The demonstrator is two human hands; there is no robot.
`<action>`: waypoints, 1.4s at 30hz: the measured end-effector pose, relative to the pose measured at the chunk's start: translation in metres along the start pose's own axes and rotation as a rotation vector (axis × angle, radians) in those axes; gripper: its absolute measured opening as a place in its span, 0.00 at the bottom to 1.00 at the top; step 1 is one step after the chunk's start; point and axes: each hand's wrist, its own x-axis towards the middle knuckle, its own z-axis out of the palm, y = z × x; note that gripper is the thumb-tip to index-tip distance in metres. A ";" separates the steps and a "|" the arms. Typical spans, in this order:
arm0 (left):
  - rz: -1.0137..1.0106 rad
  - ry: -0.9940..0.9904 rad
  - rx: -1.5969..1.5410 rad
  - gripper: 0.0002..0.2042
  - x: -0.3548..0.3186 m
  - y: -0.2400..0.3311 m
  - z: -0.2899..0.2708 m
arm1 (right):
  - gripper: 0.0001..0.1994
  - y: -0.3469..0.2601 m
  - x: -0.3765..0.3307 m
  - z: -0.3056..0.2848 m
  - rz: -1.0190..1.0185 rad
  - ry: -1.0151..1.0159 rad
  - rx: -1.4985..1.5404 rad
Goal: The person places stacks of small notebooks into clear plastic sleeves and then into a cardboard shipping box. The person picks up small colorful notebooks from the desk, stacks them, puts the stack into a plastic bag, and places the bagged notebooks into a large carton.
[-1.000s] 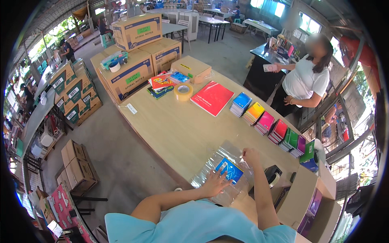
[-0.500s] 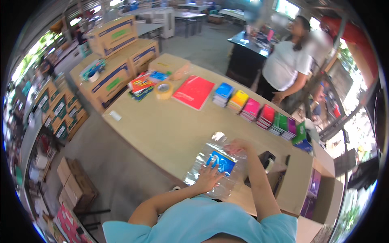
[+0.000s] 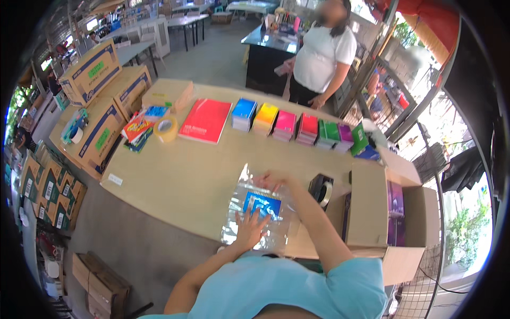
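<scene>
A blue spiral notebook lies in a clear plastic sleeve near the front edge of the table. My left hand rests on the sleeve with spread fingers, their tips over the notebook's lower left part. Just beyond the notebook, my right hand is at the far end of the sleeve, palm down. Its fingers are loosely bent and apart, somewhat blurred, and nothing solid shows in them.
Along the table's far side are a red notebook, a tape roll and several coloured notebook stacks. A black tape dispenser and an open carton stand right. Cartons are piled left. A person stands beyond the table.
The whole view has swung to the right, so the table appears farther left. My left hand stays spread on the sleeve; my right hand remains near its far end.
</scene>
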 end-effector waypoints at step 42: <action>-0.085 0.040 -0.116 0.37 0.023 0.006 -0.006 | 0.08 0.007 -0.063 0.135 -0.412 1.124 -0.675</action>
